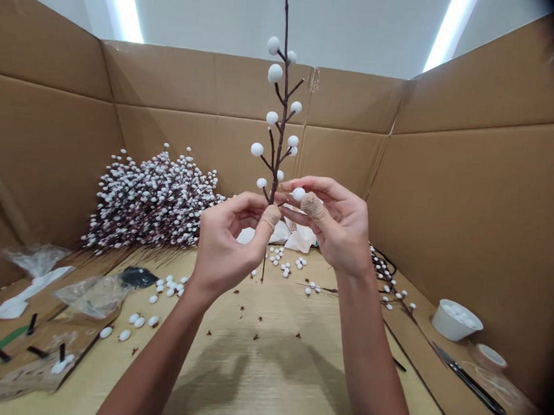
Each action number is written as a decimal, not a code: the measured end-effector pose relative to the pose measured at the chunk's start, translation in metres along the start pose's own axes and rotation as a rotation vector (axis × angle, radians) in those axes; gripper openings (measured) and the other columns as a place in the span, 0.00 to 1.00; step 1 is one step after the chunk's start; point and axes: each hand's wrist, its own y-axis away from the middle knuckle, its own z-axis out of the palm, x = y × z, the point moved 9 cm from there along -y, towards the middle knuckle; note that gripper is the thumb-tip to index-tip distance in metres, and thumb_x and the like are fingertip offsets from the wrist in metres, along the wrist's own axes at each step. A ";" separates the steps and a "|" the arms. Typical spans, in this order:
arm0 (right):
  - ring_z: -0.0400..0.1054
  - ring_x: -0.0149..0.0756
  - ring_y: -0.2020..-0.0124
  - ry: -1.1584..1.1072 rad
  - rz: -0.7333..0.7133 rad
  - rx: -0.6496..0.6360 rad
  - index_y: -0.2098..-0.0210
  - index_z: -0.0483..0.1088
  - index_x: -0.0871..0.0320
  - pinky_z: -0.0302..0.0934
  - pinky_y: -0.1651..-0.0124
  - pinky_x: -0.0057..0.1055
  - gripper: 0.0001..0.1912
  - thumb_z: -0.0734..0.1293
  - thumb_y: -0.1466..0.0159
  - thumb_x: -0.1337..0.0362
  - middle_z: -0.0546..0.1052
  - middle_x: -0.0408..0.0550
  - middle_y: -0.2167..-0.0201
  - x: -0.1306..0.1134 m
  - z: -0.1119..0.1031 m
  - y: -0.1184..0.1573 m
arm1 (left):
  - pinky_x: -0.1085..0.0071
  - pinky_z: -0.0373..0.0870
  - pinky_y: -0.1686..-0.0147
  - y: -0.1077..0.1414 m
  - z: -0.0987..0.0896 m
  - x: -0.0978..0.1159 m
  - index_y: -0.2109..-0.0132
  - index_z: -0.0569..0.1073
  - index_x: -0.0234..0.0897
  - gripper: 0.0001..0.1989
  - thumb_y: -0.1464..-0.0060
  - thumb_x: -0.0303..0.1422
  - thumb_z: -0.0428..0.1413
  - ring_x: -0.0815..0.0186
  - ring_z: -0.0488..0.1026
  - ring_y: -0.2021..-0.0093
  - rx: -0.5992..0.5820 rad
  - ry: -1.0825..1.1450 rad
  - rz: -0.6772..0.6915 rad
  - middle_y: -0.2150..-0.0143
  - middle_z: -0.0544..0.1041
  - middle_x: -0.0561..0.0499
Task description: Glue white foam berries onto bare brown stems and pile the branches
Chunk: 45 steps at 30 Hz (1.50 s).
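Upright in front of me is a dark brown artificial berry branch (284, 95) with white balls on most of its short twigs. My left hand (237, 236) pinches its stem near the bottom, and the thumb wears a tan covering. My right hand (339, 227), its thumb covered too, holds a white ball (299, 194) between thumb and fingers. That ball is close to the tip of a low twig on the right side; whether it touches the twig I cannot tell. One twig higher up on the right has a bare end.
A large pile of finished berry branches (155, 200) lies at the back left. Loose white balls (171, 285) and small brown bits are scattered on the table (229, 380). On the right are a white tub (456, 320), a tape roll (489, 357) and a knife (470, 379). Cardboard walls (484, 201) surround the table.
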 end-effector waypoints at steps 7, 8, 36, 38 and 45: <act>0.73 0.37 0.54 0.049 0.006 0.026 0.59 0.71 0.53 0.71 0.52 0.38 0.10 0.67 0.40 0.59 0.76 0.45 0.57 -0.001 0.001 0.001 | 0.77 0.70 0.75 0.001 0.000 0.001 0.68 0.74 0.34 0.02 0.49 0.29 0.59 0.72 0.70 0.75 0.007 -0.005 0.000 0.72 0.75 0.51; 0.73 0.37 0.54 0.051 0.005 0.026 0.59 0.71 0.53 0.71 0.51 0.38 0.10 0.67 0.40 0.59 0.76 0.45 0.57 -0.001 0.002 0.001 | 0.77 0.70 0.75 0.001 0.000 0.001 0.68 0.74 0.34 0.02 0.49 0.29 0.58 0.72 0.70 0.75 0.007 -0.010 -0.003 0.72 0.75 0.51; 0.74 0.37 0.56 0.110 -0.041 0.118 0.63 0.74 0.53 0.72 0.52 0.39 0.07 0.68 0.41 0.61 0.79 0.44 0.62 0.004 0.001 0.002 | 0.74 0.69 0.74 0.000 -0.004 0.000 0.69 0.73 0.35 0.02 0.50 0.28 0.58 0.71 0.68 0.75 0.025 -0.051 0.026 0.73 0.72 0.52; 0.74 0.37 0.56 0.099 -0.033 0.121 0.63 0.74 0.54 0.73 0.52 0.39 0.07 0.69 0.42 0.60 0.79 0.44 0.63 0.005 0.001 0.002 | 0.74 0.69 0.74 -0.001 -0.004 -0.001 0.69 0.73 0.34 0.02 0.50 0.27 0.58 0.71 0.68 0.75 0.019 -0.056 0.035 0.73 0.72 0.52; 0.75 0.35 0.61 0.076 -0.048 0.115 0.65 0.74 0.54 0.73 0.54 0.36 0.05 0.69 0.42 0.64 0.79 0.43 0.65 0.001 0.003 0.002 | 0.74 0.69 0.73 -0.002 -0.003 -0.001 0.69 0.73 0.34 0.01 0.50 0.25 0.57 0.71 0.68 0.74 0.001 -0.071 0.059 0.73 0.71 0.53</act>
